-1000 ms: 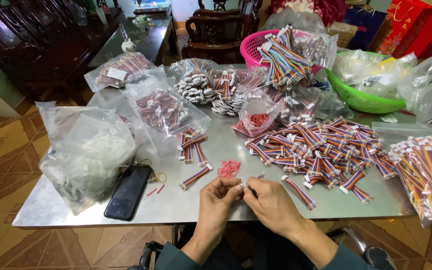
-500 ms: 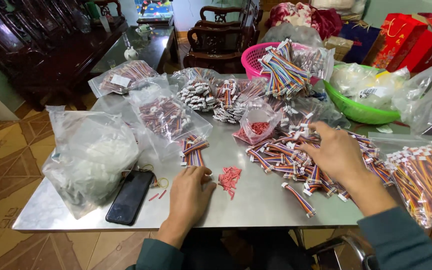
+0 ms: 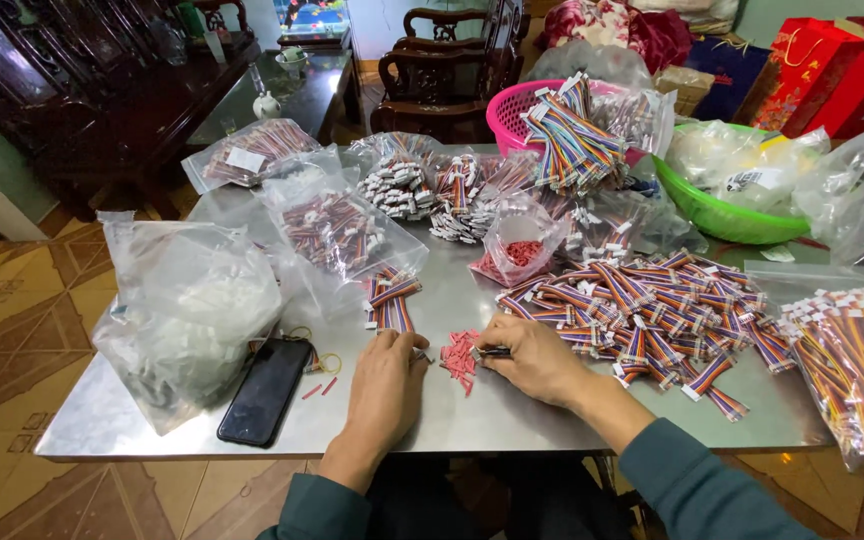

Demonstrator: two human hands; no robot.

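Two hands point(image 3: 452, 365) flanking red connectors point(image 3: 460, 353)

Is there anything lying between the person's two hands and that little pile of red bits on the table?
Nothing visible. The small red pieces lie on bare metal table directly between the left hand and right hand; the right fingertips are almost at the pile's edge.

Bare surface point(image 3: 512, 415) just beneath the fingers point(image 3: 500, 338) — cable bundles point(image 3: 652, 300) crowding right, phone point(image 3: 264, 390) and bags point(image 3: 187, 300) left.

Both hands on steel table point(image 3: 472, 420): left hand point(image 3: 384, 375) flat, right hand point(image 3: 530, 357) beside small red plastic connectors point(image 3: 460, 352)
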